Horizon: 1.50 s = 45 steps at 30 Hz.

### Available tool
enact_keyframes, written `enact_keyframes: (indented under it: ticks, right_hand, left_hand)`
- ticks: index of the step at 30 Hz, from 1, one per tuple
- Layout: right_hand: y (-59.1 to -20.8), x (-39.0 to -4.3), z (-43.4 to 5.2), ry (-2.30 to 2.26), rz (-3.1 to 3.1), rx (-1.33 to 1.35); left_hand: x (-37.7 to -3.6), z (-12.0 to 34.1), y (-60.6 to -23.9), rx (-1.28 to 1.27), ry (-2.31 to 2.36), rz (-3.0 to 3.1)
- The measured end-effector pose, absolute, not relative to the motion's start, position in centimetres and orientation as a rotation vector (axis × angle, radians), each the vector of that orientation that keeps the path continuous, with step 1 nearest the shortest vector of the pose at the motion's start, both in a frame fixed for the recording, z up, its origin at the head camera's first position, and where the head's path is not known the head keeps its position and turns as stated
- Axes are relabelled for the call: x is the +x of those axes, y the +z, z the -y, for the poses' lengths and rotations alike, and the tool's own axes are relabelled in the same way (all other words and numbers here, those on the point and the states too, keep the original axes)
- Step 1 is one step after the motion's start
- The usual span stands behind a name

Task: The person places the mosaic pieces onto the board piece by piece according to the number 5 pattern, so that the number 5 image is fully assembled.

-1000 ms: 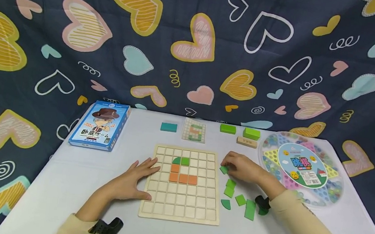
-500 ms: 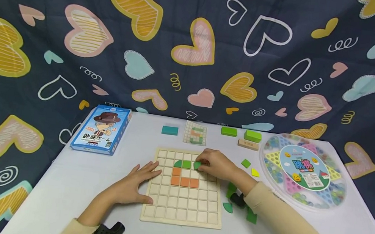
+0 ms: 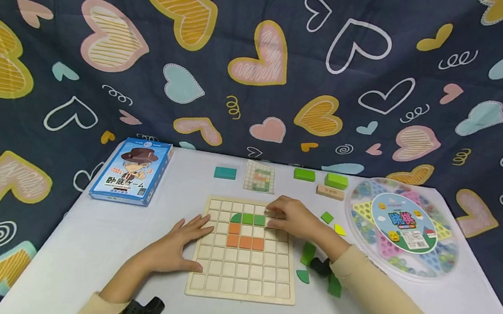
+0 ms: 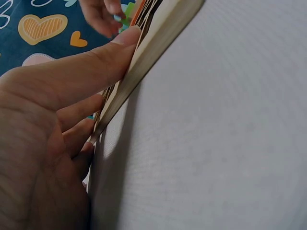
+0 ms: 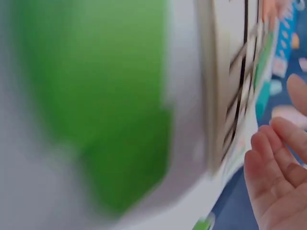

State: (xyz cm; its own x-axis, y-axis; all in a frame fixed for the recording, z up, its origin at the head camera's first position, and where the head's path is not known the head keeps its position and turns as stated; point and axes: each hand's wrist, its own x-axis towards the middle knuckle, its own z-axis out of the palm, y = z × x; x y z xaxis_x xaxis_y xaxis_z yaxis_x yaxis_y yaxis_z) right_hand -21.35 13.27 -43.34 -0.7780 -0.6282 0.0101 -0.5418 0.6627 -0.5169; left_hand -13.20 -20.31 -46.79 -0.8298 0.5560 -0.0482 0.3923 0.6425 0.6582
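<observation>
The person's left hand [image 3: 176,247] lies flat on the white table [image 3: 86,242] with its fingers [image 3: 200,226] straight and spread, the tips resting on the left edge of the wooden grid board [image 3: 240,284]. The left wrist view shows the thumb [image 4: 86,67] stretched along the board's side, pressing against it, with nothing gripped.

The right hand [image 3: 293,217] rests over the board's upper right part. Its fingertips [image 3: 271,213] lie at the right end of the green square tile [image 3: 259,220], which sits in the grid just right of another green square [image 3: 248,218] and a green quarter-round [image 3: 236,217]. Whether the fingers touch that tile or lie just beside it cannot be told; they look loosely bent, pinching nothing.

Below the fingertips lie four orange tiles [image 3: 245,242] in an L shape. Behind the right wrist, loose green pieces [image 3: 308,253] lie on the table, and a small green tile [image 3: 327,217] and a yellow one [image 3: 339,230] lie just right of the hand.
</observation>
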Motion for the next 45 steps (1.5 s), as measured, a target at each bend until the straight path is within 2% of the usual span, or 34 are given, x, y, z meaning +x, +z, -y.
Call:
enact_keyframes:
  ticks: [9, 14, 19, 29, 35, 40, 45]
  right_hand:
    - [-43.9, -20.5, -22.5, -0.961, -2.852, -0.566]
    - [-44.3, -20.4, -24.9, -0.923, -2.883, -0.387]
    - [-44.8, -21.0, -24.8, -0.836, -2.904, -0.326]
    - [-44.0, -21.2, -22.1, -0.811, -2.936, -0.433]
    - [-44.2, -21.7, -22.5, -0.77, -2.91, -0.414]
    - [-44.8, -22.3, -22.8, -0.789, -2.861, -0.487]
    - [-43.9, -21.9, -20.4, -0.931, -2.794, -0.632]
  left_hand:
    - [-13.3, 20.7, -46.7, 0.789, 0.956, -2.627]
    - [-13.2, 20.5, -46.9, 0.783, 0.959, -2.62]
    - [-13.1, 20.3, -47.1, 0.781, 0.977, -2.612]
    - [-13.2, 20.3, -47.2, 0.769, 0.962, -2.621]
    - [-13.1, 20.3, -47.2, 0.772, 0.979, -2.609]
    - [-13.1, 20.4, -47.0, 0.769, 0.974, -2.622]
    - [-13.2, 20.5, -47.0, 0.775, 0.97, -2.621]
